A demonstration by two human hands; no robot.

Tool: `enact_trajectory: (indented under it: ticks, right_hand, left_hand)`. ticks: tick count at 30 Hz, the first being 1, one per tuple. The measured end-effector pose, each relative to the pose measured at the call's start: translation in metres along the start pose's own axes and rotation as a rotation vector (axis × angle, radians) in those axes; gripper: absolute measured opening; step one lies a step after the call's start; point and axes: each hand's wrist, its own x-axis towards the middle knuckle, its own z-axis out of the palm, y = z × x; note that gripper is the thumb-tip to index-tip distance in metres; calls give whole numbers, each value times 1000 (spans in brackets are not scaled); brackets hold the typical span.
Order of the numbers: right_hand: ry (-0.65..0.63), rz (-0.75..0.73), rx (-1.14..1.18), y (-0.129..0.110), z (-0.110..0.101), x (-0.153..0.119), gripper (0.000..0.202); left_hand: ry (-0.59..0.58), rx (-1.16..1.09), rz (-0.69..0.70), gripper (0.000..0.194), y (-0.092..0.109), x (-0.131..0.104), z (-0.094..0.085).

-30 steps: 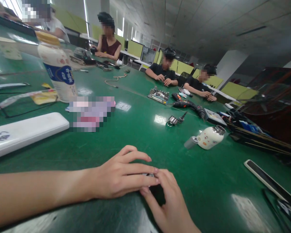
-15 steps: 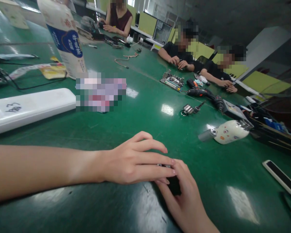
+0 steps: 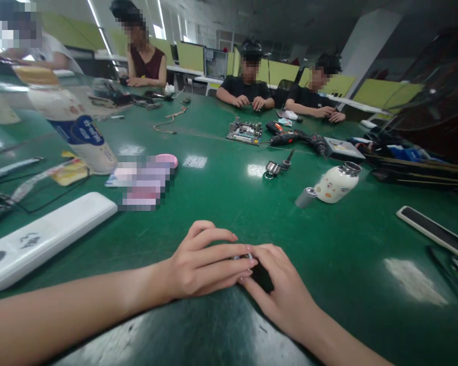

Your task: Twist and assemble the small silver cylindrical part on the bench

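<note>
At the near side of the green table, my left hand (image 3: 198, 262) and my right hand (image 3: 280, 277) meet at their fingertips. Between them shows a sliver of a small shiny metallic thing (image 3: 241, 257), mostly covered by the left fingers, so its kind is hidden. My left fingers are bent over it from the left, pressed close together. The right thumb and forefinger pinch in from the other side. Closest to my left forearm lies a long white case (image 3: 57, 239) with dark handwriting on it.
A bottle (image 3: 80, 129) with a blue label and a blurred pink-topped item (image 3: 167, 160) are at left. Beyond lie a circuit board (image 3: 246, 131), a power drill (image 3: 284, 138), a metal part (image 3: 274, 168), a grey cylinder (image 3: 306, 197) and a cream flask (image 3: 336, 183). Several people sit across.
The head view has tilted up and swung, so the table and people appear shifted and more level. My hands remain together around the small thing, the left fingers slightly more closed.
</note>
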Motion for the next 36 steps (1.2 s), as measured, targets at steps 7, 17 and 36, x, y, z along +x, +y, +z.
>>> enact_trajectory:
  ticks: [7,17,36]
  right_hand:
    - [8,39,15,-3,-2,0,27]
    - [12,75,48,-7,-4,1,25]
    - [-4,119,57,-6,-3,0,32]
  left_hand:
    - [105,-40,-47,21,6,7,2]
    - [-18,-425,-424,21,9,10,6]
    - [-251,-66,-791,14,-35,0,18]
